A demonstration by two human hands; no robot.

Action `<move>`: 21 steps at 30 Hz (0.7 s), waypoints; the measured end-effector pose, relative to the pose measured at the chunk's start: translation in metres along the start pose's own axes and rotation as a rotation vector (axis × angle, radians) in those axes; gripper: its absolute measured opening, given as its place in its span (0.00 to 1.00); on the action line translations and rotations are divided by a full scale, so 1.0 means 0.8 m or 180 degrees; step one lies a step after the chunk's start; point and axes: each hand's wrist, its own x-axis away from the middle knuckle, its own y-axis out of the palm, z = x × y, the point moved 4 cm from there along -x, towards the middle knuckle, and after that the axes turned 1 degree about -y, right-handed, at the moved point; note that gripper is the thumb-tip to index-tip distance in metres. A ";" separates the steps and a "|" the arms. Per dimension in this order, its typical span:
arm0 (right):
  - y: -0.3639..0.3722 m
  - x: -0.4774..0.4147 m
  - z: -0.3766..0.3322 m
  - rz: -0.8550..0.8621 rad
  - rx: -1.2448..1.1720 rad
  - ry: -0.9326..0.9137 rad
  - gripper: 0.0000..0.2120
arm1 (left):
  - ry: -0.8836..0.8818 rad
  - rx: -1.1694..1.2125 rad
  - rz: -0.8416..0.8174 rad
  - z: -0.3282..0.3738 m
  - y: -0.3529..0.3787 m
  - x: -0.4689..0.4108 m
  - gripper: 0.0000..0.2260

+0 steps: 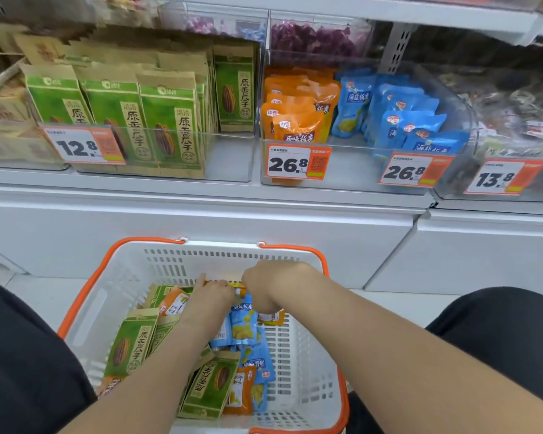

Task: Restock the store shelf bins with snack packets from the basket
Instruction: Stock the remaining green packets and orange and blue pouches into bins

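Left hand (pixel 213 297) and right hand (pixel 265 285) grip orange packet (pixel 239 289) inside basket (pixel 309 339).

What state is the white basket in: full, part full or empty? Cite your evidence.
Part full: the basket holds green packets, orange packets and blue packets heaped left; bare slotted floor shows right.

The one view is worn on the head, wide-angle, looking forward and steeply down along the person's forearms. The basket (pixel 119 286) lies close beneath and fills the lower middle. The left hand (pixel 212 296) and right hand (pixel 270 283) meet on an orange packet (pixel 239 290) near frame centre. The shelf bins (pixel 232 158) face the lens across the upper half, their price tags (pixel 297 164) readable. The upper-left corner looks smeared, perhaps by lens blur.
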 end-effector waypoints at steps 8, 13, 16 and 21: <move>-0.011 0.012 0.018 0.0282 0.0140 0.0152 0.08 | -0.1100 0.3323 0.1549 -0.038 -0.083 0.013 0.15; -0.004 0.016 0.043 0.0352 -0.0526 0.0325 0.43 | -0.1555 0.5099 0.1331 -0.049 -0.113 0.022 0.13; 0.001 0.024 0.044 0.0431 -0.0806 0.0328 0.50 | -0.1989 0.6279 0.0876 -0.050 -0.112 0.025 0.07; -0.019 0.027 0.045 0.1131 -0.0991 0.0163 0.16 | -0.2350 0.7142 0.0676 -0.053 -0.104 0.030 0.02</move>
